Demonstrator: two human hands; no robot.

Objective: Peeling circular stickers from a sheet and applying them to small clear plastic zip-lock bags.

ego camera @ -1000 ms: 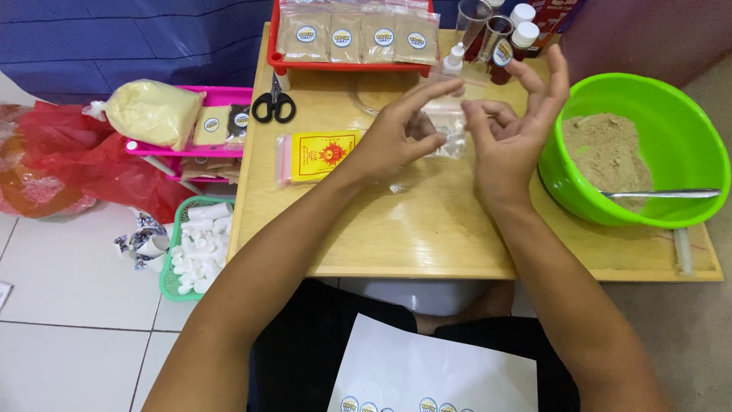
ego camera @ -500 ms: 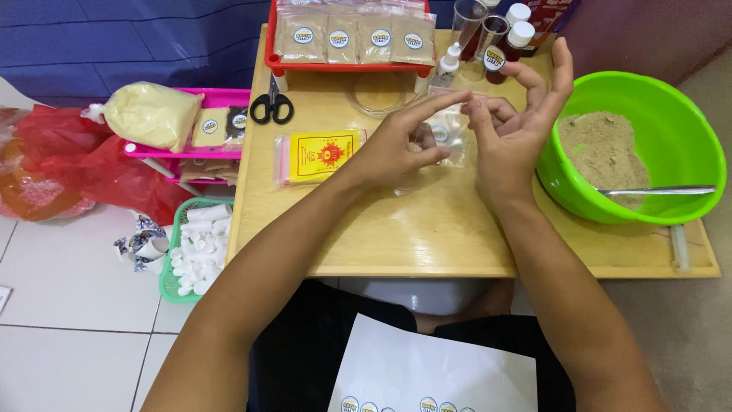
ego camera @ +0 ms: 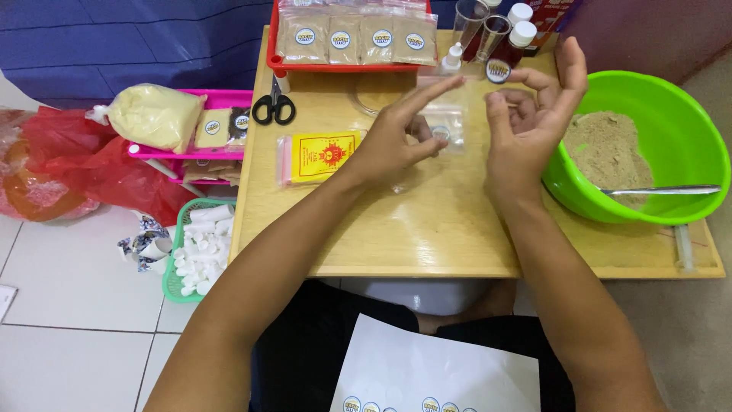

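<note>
The left hand (ego camera: 393,141) pinches a small clear plastic bag (ego camera: 446,122) between thumb and bent fingers, its index finger stretched out straight along the bag's top edge. On the bag sits one round white-and-blue sticker. The right hand (ego camera: 534,114), at three o'clock from the bag, is half open with curled fingers spread; a second round sticker (ego camera: 498,72) sits at its fingertips, though whether it is stuck to a fingertip or gripped cannot be told.

At nine o'clock from the bag lies one flat yellow packet (ego camera: 320,155) with a red emblem, and at ten o'clock one pair of black-handled scissors (ego camera: 274,103). At twelve o'clock a red tray (ego camera: 343,65) holds four bags of tan powder, each bearing a round label. At three o'clock stands one green bowl (ego camera: 679,122) of tan powder with a metal spoon (ego camera: 663,191) resting in it. All rest on a wooden table (ego camera: 427,236).
</note>
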